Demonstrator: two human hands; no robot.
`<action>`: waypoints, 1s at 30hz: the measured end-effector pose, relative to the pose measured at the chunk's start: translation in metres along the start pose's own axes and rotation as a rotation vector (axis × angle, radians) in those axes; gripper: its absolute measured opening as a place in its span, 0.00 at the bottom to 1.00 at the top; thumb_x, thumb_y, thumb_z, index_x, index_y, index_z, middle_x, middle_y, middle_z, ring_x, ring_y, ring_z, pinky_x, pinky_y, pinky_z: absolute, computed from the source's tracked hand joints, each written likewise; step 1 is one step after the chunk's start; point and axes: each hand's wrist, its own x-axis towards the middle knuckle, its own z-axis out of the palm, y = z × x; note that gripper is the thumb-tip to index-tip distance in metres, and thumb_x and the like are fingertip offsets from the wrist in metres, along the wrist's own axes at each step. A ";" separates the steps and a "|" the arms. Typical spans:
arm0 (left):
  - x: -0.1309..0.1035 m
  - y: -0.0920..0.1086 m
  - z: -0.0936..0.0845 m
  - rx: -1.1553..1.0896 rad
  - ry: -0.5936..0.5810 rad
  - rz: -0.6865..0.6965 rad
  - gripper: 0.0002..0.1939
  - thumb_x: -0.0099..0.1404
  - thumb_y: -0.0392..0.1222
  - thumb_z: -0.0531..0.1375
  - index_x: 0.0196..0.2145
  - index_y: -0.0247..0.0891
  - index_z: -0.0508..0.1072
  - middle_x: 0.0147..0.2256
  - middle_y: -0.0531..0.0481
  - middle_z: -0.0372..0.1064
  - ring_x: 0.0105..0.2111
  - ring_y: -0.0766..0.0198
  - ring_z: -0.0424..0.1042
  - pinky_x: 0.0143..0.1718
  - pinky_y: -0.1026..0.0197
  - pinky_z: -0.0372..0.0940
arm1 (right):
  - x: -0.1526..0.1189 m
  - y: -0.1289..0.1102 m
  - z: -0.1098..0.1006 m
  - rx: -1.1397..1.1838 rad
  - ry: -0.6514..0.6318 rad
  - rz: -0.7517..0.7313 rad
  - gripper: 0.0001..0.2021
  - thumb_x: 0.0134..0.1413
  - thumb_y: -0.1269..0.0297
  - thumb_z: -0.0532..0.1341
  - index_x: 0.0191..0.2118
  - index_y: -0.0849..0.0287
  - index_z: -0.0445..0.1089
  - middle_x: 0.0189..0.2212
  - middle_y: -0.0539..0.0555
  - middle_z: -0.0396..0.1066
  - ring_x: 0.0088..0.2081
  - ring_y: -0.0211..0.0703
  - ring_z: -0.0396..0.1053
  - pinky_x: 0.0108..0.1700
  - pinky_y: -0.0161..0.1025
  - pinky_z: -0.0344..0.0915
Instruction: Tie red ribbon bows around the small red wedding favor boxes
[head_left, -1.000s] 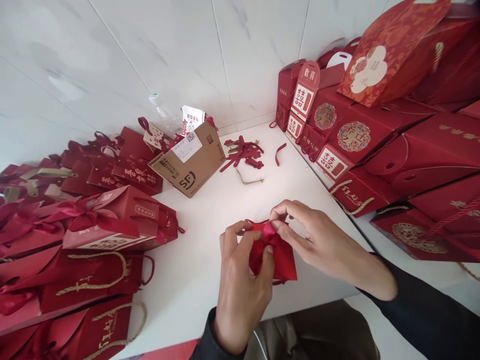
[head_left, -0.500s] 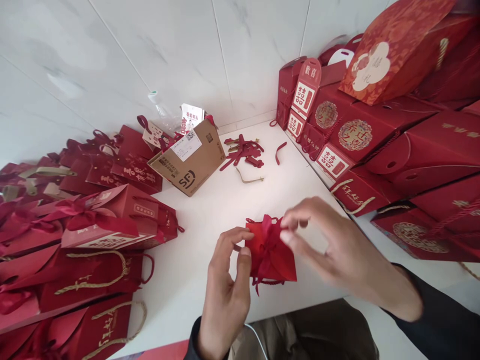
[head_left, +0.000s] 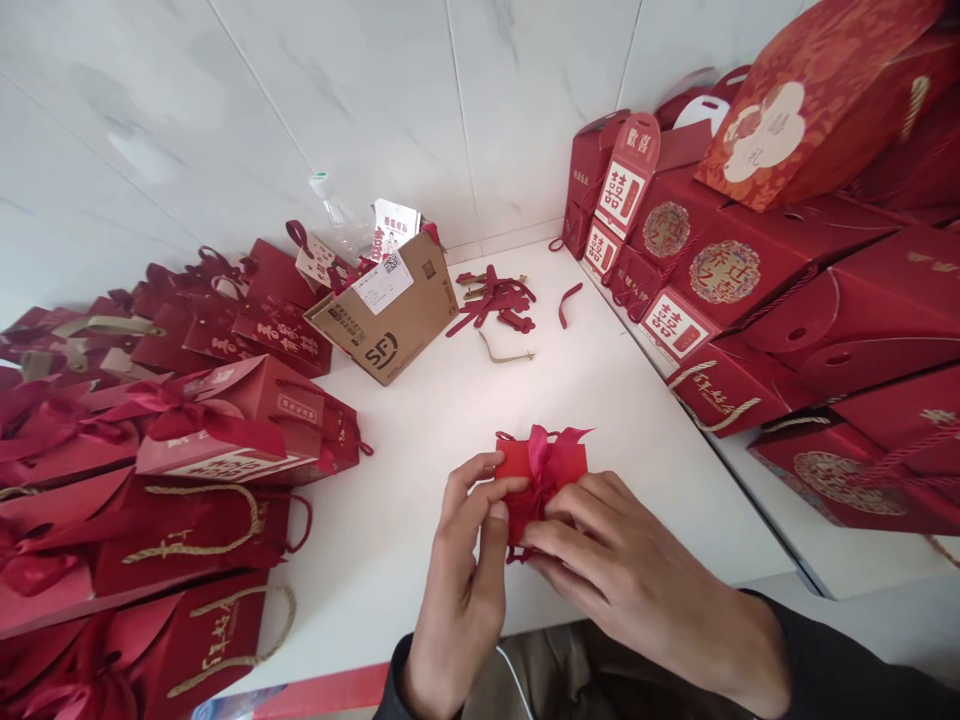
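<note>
Red box (head_left: 574, 462) on desk (head_left: 375, 570), between both hands: right hand (head_left: 630, 560), beside the ribbon bow (head_left: 546, 458) half a second ago, now over its lower part, so bow adjustment apparently continues; left hand's (head_left: 466, 570) fingers half-open, touching box; right's curled, hold indeterminable.

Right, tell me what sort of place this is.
Perhaps a gift-box packing corner: many red cardboard gift boxes stacked at the right, loose red and gold strips on the white tabletop, and a small red box with a glossy ribbon bow in front.
</note>
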 end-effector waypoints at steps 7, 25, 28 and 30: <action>-0.002 -0.005 0.005 0.051 -0.005 0.018 0.13 0.75 0.37 0.56 0.52 0.48 0.74 0.60 0.46 0.62 0.64 0.57 0.64 0.60 0.53 0.67 | -0.005 -0.014 -0.011 0.146 -0.008 0.012 0.06 0.70 0.72 0.56 0.39 0.58 0.66 0.33 0.52 0.67 0.35 0.45 0.62 0.40 0.44 0.63; -0.008 -0.001 0.007 0.063 -0.011 0.008 0.18 0.71 0.35 0.60 0.55 0.49 0.71 0.62 0.43 0.59 0.65 0.52 0.63 0.61 0.44 0.68 | 0.039 0.032 -0.027 0.215 -0.065 0.220 0.06 0.71 0.69 0.54 0.42 0.54 0.68 0.41 0.55 0.72 0.47 0.49 0.69 0.51 0.51 0.67; -0.006 -0.002 0.008 0.049 -0.009 0.006 0.18 0.71 0.35 0.59 0.56 0.50 0.70 0.62 0.45 0.58 0.65 0.53 0.63 0.61 0.46 0.67 | 0.037 0.029 -0.028 0.230 -0.057 0.269 0.07 0.72 0.68 0.52 0.42 0.54 0.66 0.40 0.53 0.73 0.43 0.46 0.70 0.46 0.47 0.67; -0.006 -0.003 0.008 0.045 -0.010 0.003 0.18 0.71 0.35 0.60 0.56 0.51 0.70 0.62 0.46 0.58 0.65 0.54 0.63 0.61 0.47 0.68 | 0.036 0.027 -0.030 0.248 -0.070 0.336 0.07 0.72 0.64 0.53 0.42 0.53 0.67 0.40 0.52 0.74 0.41 0.45 0.71 0.40 0.43 0.67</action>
